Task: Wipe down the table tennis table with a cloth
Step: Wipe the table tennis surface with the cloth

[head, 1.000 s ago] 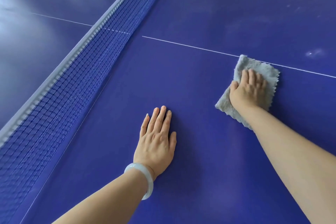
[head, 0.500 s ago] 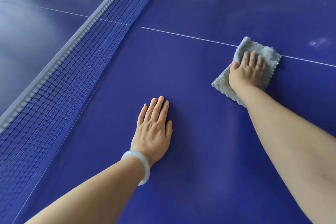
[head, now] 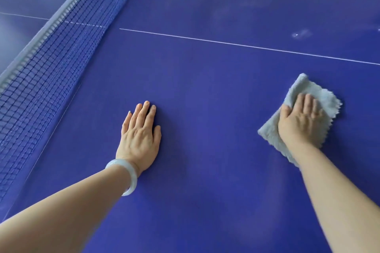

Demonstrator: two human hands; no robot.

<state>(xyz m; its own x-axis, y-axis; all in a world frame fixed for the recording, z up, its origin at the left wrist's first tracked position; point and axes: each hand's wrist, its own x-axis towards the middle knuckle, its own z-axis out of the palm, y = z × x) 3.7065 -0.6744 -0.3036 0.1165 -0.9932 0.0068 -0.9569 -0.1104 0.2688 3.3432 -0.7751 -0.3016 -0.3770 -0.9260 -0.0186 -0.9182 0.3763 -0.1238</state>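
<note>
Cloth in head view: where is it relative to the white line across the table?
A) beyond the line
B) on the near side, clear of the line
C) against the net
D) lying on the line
B: the grey cloth is pressed flat under the right hand, on the camera's side of the white line, with bare blue table between cloth and line.

Left grip [head: 139, 139] palm down, fingers straight and close together, left forearm [head: 72, 207] bare and outstretched, right grip [head: 300, 121] palm down, fingers flat, right forearm [head: 333, 195] bare, stretched forward.
</note>
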